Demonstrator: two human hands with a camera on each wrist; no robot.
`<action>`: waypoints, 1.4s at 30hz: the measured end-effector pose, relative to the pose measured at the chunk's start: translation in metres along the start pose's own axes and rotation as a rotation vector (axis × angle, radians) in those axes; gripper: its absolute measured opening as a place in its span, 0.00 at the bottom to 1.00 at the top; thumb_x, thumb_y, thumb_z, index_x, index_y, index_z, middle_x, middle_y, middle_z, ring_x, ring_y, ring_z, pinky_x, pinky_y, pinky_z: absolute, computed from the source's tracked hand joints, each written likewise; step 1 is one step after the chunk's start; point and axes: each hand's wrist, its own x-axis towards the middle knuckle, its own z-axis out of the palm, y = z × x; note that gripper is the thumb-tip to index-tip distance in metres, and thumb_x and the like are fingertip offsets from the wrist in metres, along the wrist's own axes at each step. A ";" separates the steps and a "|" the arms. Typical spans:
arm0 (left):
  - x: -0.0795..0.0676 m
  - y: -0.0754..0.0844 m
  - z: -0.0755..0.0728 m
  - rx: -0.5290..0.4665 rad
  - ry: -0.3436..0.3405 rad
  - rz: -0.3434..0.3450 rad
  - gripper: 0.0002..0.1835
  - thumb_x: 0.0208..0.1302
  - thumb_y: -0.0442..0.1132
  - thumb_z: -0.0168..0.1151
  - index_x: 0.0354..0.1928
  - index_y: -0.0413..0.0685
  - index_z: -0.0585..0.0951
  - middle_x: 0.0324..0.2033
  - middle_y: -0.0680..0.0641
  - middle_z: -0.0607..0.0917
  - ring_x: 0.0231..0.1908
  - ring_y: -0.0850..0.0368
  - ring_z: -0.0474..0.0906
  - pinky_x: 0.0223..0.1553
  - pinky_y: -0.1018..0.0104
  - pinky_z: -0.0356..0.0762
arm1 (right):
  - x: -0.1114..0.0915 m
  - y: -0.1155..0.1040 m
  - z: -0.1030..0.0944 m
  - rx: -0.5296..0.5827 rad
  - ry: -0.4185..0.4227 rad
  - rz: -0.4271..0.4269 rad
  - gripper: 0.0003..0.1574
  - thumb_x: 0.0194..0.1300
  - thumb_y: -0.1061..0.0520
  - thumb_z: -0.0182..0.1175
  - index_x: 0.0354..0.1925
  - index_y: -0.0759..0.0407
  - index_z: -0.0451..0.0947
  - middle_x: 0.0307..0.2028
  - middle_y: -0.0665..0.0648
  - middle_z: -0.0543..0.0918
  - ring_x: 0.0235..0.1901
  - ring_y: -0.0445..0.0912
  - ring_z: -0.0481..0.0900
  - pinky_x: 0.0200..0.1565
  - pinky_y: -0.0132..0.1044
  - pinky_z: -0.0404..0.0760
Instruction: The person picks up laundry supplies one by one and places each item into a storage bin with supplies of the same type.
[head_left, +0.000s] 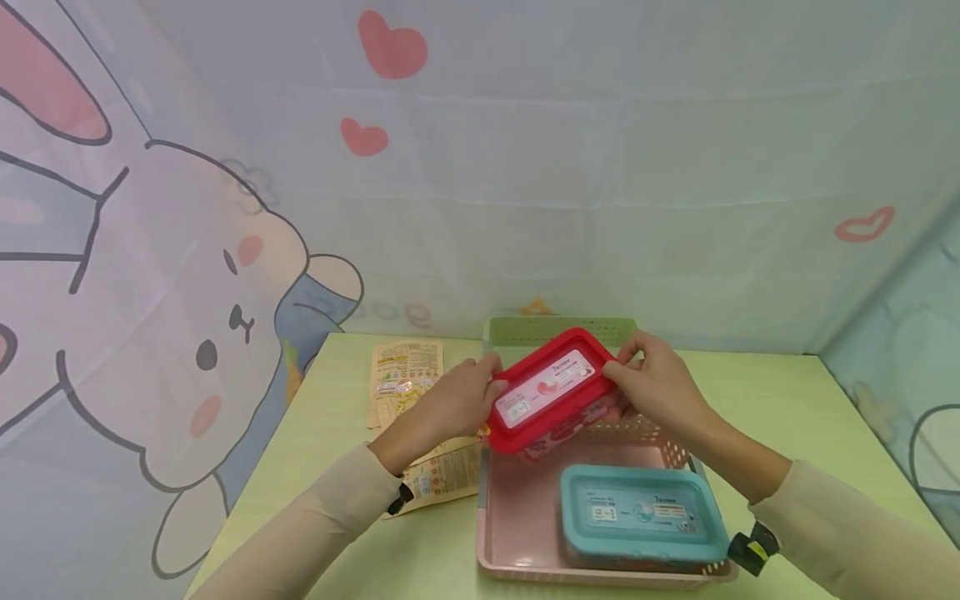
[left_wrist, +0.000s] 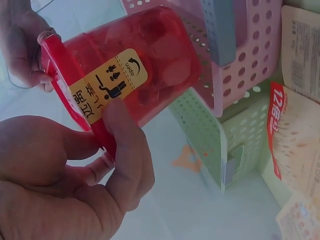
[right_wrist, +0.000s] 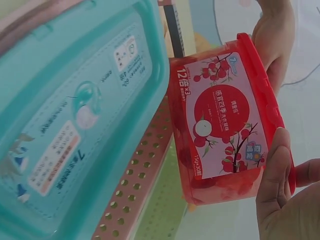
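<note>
A red box of laundry pods (head_left: 545, 388) is held tilted above the pink basket (head_left: 517, 500). My left hand (head_left: 457, 396) pinches the left end of its lid. In the left wrist view, the thumb and fingers hold the lid's edge beside a yellow seal sticker (left_wrist: 111, 85) marked "open". My right hand (head_left: 652, 375) grips the opposite end of the lid. The lid is on, and pods show dimly through the red wall in the left wrist view. A teal-lidded box (head_left: 643, 512) sits in the right front of the pink basket.
Behind the pink basket stands a green perforated basket (head_left: 498, 331). Several beige printed pouches (head_left: 408, 367) lie left of the baskets on the pale green table (head_left: 780, 400). A printed curtain (head_left: 600, 167) hangs behind the table.
</note>
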 end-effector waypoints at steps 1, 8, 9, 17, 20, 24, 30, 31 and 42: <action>0.000 0.000 0.001 -0.005 0.000 0.001 0.08 0.82 0.42 0.56 0.54 0.46 0.75 0.38 0.45 0.78 0.36 0.52 0.79 0.29 0.65 0.83 | -0.001 0.001 -0.001 -0.003 0.002 0.005 0.15 0.76 0.57 0.58 0.50 0.67 0.66 0.28 0.64 0.87 0.22 0.55 0.87 0.30 0.42 0.89; 0.004 0.003 0.006 -0.008 0.018 0.035 0.09 0.82 0.42 0.57 0.54 0.46 0.76 0.41 0.45 0.79 0.38 0.52 0.79 0.33 0.64 0.83 | -0.009 0.009 -0.008 0.012 -0.006 0.032 0.16 0.77 0.56 0.57 0.51 0.67 0.65 0.27 0.64 0.87 0.23 0.56 0.88 0.32 0.43 0.90; 0.005 0.003 0.006 -0.012 0.021 0.041 0.09 0.81 0.42 0.58 0.55 0.46 0.76 0.42 0.45 0.79 0.38 0.52 0.79 0.33 0.64 0.83 | -0.009 0.011 -0.009 0.017 -0.007 0.035 0.17 0.78 0.56 0.58 0.52 0.67 0.65 0.27 0.64 0.87 0.23 0.56 0.88 0.32 0.44 0.90; 0.007 0.007 0.014 -0.029 0.031 0.060 0.10 0.82 0.42 0.57 0.57 0.47 0.78 0.44 0.45 0.79 0.39 0.52 0.78 0.36 0.64 0.83 | -0.013 0.019 -0.016 0.053 -0.013 0.089 0.16 0.78 0.57 0.57 0.52 0.68 0.65 0.28 0.66 0.86 0.24 0.56 0.87 0.32 0.45 0.90; 0.007 0.009 0.015 -0.023 0.026 0.065 0.11 0.81 0.42 0.58 0.59 0.47 0.78 0.45 0.44 0.79 0.40 0.52 0.78 0.37 0.63 0.83 | -0.015 0.022 -0.018 0.061 -0.017 0.112 0.16 0.78 0.58 0.57 0.51 0.68 0.65 0.28 0.66 0.86 0.23 0.56 0.87 0.31 0.45 0.90; 0.007 0.010 0.015 -0.015 0.022 0.082 0.12 0.81 0.41 0.58 0.60 0.46 0.80 0.46 0.44 0.80 0.40 0.52 0.78 0.37 0.63 0.83 | -0.017 0.028 -0.020 0.068 -0.019 0.125 0.16 0.78 0.58 0.57 0.51 0.68 0.64 0.28 0.65 0.87 0.23 0.56 0.87 0.31 0.45 0.90; 0.008 0.013 0.017 -0.024 0.014 0.105 0.14 0.80 0.39 0.59 0.61 0.44 0.81 0.46 0.45 0.80 0.41 0.54 0.78 0.38 0.64 0.83 | -0.023 0.037 -0.024 0.074 -0.018 0.135 0.15 0.78 0.58 0.56 0.51 0.68 0.64 0.28 0.65 0.86 0.23 0.54 0.87 0.32 0.45 0.90; 0.008 0.014 0.017 -0.029 0.014 0.107 0.14 0.80 0.39 0.59 0.61 0.44 0.81 0.46 0.45 0.80 0.41 0.54 0.78 0.38 0.65 0.83 | -0.024 0.039 -0.025 0.081 -0.020 0.139 0.15 0.78 0.58 0.56 0.51 0.68 0.64 0.28 0.65 0.86 0.23 0.54 0.87 0.32 0.45 0.90; 0.017 0.019 0.021 -0.121 0.009 0.075 0.12 0.80 0.41 0.61 0.58 0.46 0.81 0.47 0.44 0.85 0.43 0.53 0.81 0.41 0.61 0.84 | -0.032 0.053 -0.031 0.129 0.001 0.175 0.16 0.80 0.57 0.55 0.52 0.69 0.63 0.28 0.64 0.87 0.23 0.57 0.87 0.31 0.44 0.89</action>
